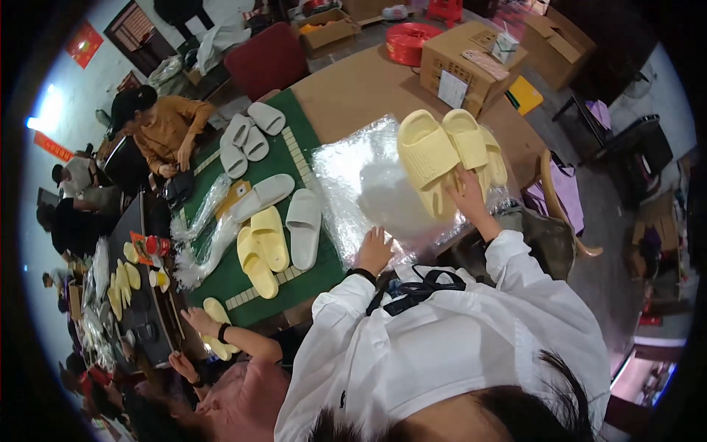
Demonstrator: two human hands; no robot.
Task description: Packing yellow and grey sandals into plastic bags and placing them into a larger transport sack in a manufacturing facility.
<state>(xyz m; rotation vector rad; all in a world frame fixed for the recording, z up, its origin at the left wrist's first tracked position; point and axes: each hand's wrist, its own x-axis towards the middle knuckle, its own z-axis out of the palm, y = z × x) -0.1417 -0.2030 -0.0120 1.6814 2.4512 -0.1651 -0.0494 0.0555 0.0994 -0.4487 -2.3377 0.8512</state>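
Observation:
My left hand (374, 251) lies on a sheet of clear shiny plastic (346, 166) on the table, fingers spread, holding nothing. To its right, my right hand (469, 194) grips the near end of a large yellow slipper (428, 160). More yellow slippers (465, 136) of the same kind sit close beside that one, partly overlapping. Part of the right fingers is hidden against the slippers. A whitish, rounded patch of plastic (387, 199) shows between my hands.
On a green mat (294, 110) at left lie grey slippers (303, 221), yellow slippers (264, 243) and clear plastic bags (210, 243). A cardboard box (464, 62) and a red plastic ribbon roll (409, 44) stand at the far side. Co-workers (166, 129) sit along the left; a chair (560, 188) stands right.

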